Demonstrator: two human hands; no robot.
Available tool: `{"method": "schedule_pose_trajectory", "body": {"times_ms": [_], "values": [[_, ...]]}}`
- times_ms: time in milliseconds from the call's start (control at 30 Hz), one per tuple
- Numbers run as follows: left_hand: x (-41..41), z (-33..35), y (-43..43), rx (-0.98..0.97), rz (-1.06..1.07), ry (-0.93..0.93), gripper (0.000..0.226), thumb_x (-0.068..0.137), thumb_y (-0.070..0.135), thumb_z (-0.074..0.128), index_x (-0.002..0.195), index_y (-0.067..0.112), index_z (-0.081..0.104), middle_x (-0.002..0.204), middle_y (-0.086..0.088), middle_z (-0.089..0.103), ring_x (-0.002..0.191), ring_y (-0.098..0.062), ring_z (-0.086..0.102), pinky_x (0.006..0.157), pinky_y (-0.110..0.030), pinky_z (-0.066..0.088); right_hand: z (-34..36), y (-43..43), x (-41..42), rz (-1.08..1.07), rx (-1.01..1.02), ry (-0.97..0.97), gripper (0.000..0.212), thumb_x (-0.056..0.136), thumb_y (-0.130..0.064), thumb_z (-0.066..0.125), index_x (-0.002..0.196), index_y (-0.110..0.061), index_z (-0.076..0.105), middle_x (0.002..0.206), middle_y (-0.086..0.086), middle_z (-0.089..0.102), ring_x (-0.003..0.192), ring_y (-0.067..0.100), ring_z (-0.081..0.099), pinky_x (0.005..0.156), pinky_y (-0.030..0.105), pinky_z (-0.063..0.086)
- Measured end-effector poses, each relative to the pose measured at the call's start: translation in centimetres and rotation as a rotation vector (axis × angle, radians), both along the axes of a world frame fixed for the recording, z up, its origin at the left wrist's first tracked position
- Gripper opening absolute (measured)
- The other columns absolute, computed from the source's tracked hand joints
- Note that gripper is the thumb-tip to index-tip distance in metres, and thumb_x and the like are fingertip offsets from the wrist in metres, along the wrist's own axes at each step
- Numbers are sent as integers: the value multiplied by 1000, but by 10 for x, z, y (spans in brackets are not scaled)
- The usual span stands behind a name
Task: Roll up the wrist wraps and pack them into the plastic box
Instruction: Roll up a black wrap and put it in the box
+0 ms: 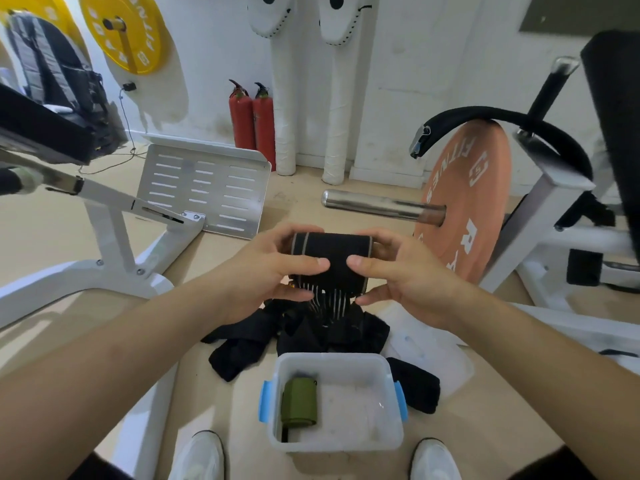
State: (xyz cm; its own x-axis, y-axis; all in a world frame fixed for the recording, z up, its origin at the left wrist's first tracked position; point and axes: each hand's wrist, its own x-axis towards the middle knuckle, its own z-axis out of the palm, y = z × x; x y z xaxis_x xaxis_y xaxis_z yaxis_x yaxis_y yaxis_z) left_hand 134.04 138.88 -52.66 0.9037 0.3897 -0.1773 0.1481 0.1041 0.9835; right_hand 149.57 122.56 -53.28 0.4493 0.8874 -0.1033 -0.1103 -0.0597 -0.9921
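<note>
A black wrist wrap with pale stripes is held in the air, partly rolled, its striped tail hanging down. My left hand grips its left end and my right hand grips its right end, thumbs pressed on the front. Below them a heap of loose black wraps lies on the floor. The clear plastic box with blue clips stands open near my feet. One rolled olive-green wrap lies inside at its left side.
A further black wrap lies right of the box, with the clear lid behind it. An orange weight plate on a steel bar stands right. White machine frames flank both sides. My white shoes are at the bottom.
</note>
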Motion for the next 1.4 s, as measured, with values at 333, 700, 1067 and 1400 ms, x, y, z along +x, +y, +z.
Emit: {"method": "schedule_pose_trajectory", "body": {"times_ms": [333, 700, 1067, 1400], "values": [[-3, -3, -2, -134, -61, 198, 56, 86, 57, 63, 127, 20, 66, 115, -16, 74, 90, -28, 77, 67, -29, 60, -13, 2, 3, -42, 161, -383, 43, 81, 15, 73, 117, -5, 67, 117, 18, 67, 112, 31, 65, 75, 43, 64], [-8, -14, 5, -6, -51, -21, 50, 78, 10, 82, 124, 16, 63, 119, -12, 67, 104, -26, 74, 83, -30, 60, -3, 6, 3, 1, 30, -498, 42, 86, -30, 71, 128, -28, 65, 123, -6, 69, 112, 13, 67, 76, 32, 61], [-22, -36, -3, 337, -64, -46, 74, 70, -10, 85, 130, 23, 56, 127, -1, 67, 109, -18, 71, 83, -30, 61, -15, -1, -10, 188, -144, -473, 55, 81, -9, 83, 131, -19, 61, 120, 4, 67, 108, 15, 69, 81, 41, 63], [-28, -140, -9, 340, 4, 150, 53, 79, -5, 82, 123, 17, 63, 115, 0, 69, 86, -10, 74, 78, -26, 61, -113, 7, -12, 114, -509, -144, 35, 88, -11, 76, 120, -14, 62, 113, 14, 66, 99, 28, 72, 68, 41, 63]]}}
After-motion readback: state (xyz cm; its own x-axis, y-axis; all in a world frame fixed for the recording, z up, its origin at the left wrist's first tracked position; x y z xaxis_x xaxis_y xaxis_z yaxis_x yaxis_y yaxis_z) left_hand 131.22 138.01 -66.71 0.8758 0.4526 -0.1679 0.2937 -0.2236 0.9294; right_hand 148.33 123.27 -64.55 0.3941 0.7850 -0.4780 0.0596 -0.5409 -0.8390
